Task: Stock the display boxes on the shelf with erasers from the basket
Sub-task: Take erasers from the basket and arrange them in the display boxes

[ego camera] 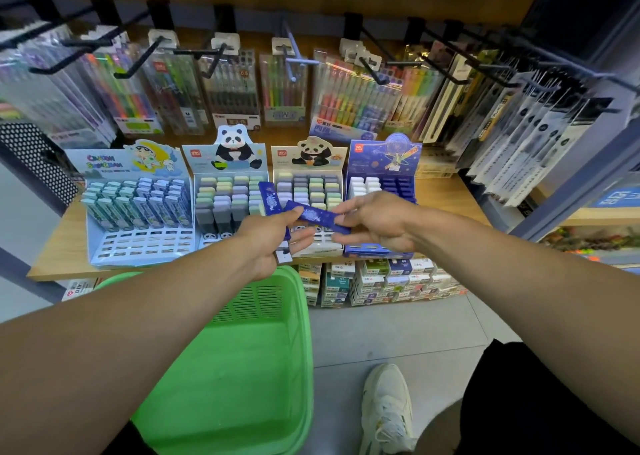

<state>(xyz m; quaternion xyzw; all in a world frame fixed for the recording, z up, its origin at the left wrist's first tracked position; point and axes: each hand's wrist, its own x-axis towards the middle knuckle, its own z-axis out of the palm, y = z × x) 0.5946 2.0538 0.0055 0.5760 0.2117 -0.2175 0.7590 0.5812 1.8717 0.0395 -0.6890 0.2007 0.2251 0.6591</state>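
Head view shows the left hand (273, 236) gripping a small bunch of dark blue erasers (269, 198), one poking up toward 12 o'clock above the knuckles and others showing below the fist. The right hand (374, 221) pinches one blue eraser (320, 216) by its end; that eraser runs toward 9 o'clock, and its far end meets the left hand's fingers, so it looks like a hand-over. A slip seems most likely at this point: if one hand lets go early, the eraser could drop into the panda display box (308, 191) right under it and land among the wrong stock. The loose bunch could also fan out and spill. The matching blue display box (381, 177), at 1 o'clock from the right hand, has open slots. The green basket (242, 350) sits at 6 o'clock, and no erasers can be seen in it.
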